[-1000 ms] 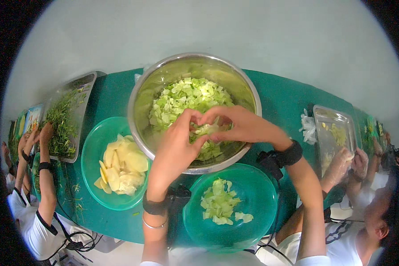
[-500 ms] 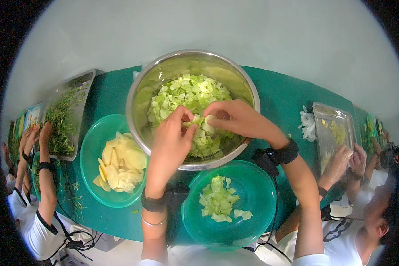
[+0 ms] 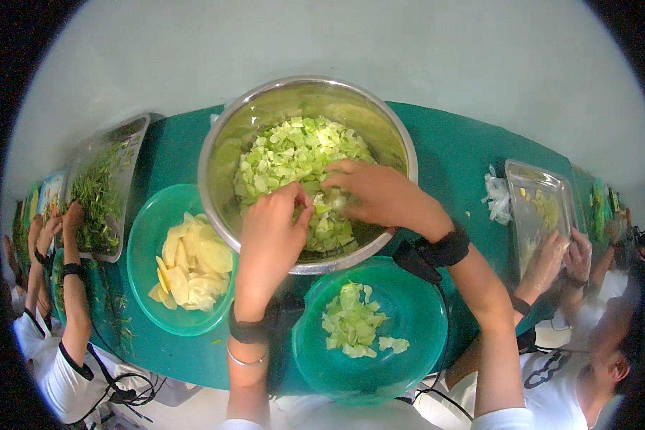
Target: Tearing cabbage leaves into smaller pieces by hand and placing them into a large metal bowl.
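Note:
A large steel bowl [image 3: 218, 215] holds a heap of torn pale green leaf pieces [image 3: 294, 154], which look like cabbage or lettuce. Over its near side, my left hand [image 3: 274, 226] pinches a small piece of green leaf between thumb and fingers. My right hand [image 3: 383, 197] is above the heap to the right, fingers curled but apart, with nothing clearly held in them; its lower fingers are partly hidden. Below the steel bowl sits a green plastic bowl [image 3: 416, 358] with larger leaf pieces [image 3: 352, 321] in it.
At left, another green bowl [image 3: 147, 308] contains pale yellow slices [image 3: 193, 261]. Beyond it stands a metal tray [image 3: 137, 154] of green stalks, where a co-worker's hands are. On the right, gloved hands [image 3: 548, 261] touch a second tray [image 3: 519, 172]; a crumpled clear bag [image 3: 496, 193] lies beside it.
My hands have come apart: the right one has opened its fingers and shifted slightly, while the left stays pinched. The steel bowl has shifted slightly up and left in view.

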A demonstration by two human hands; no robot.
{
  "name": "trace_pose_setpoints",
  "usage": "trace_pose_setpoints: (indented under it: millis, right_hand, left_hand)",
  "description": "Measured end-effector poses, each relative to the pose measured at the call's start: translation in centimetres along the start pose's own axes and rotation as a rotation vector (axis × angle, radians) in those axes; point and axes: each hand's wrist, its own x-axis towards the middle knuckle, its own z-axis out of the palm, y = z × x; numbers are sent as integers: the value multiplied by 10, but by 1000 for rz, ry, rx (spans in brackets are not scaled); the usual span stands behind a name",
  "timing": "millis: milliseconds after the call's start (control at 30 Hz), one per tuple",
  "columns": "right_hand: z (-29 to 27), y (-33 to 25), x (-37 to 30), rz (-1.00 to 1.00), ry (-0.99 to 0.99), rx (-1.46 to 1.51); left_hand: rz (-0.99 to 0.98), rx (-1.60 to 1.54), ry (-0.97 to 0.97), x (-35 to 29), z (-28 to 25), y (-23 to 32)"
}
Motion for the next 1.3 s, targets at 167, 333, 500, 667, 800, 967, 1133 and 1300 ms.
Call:
trace_pose_setpoints:
  millis: [167,333,500,667,800,967,1133,1300]
  right_hand:
    - [-2,4,4,-53,-177,-58]
    - [-1,7,8,10,-228,-17]
    - [-3,-1,9,-92,-5,54]
    - [-9,-9,11,56,-44,120]
    - [-10,-9,9,89,-53,95]
    - [-7,-9,8,53,34,78]
    - [-8,-15,9,79,11,35]
    - [-9,-14,7,68,-23,80]
  left_hand:
    - [-26,16,-45,0,-2,1]
    - [9,2,-30,2,1,-4]
    - [31,-98,-7,1,3,-6]
    - [87,-59,-4,1,3,-8]
    - [65,-52,-8,1,2,-5]
    - [40,-63,-17,1,1,0]
    - [55,-80,-6,1,1,-5]
    - [28,-71,-78,3,-2,0]
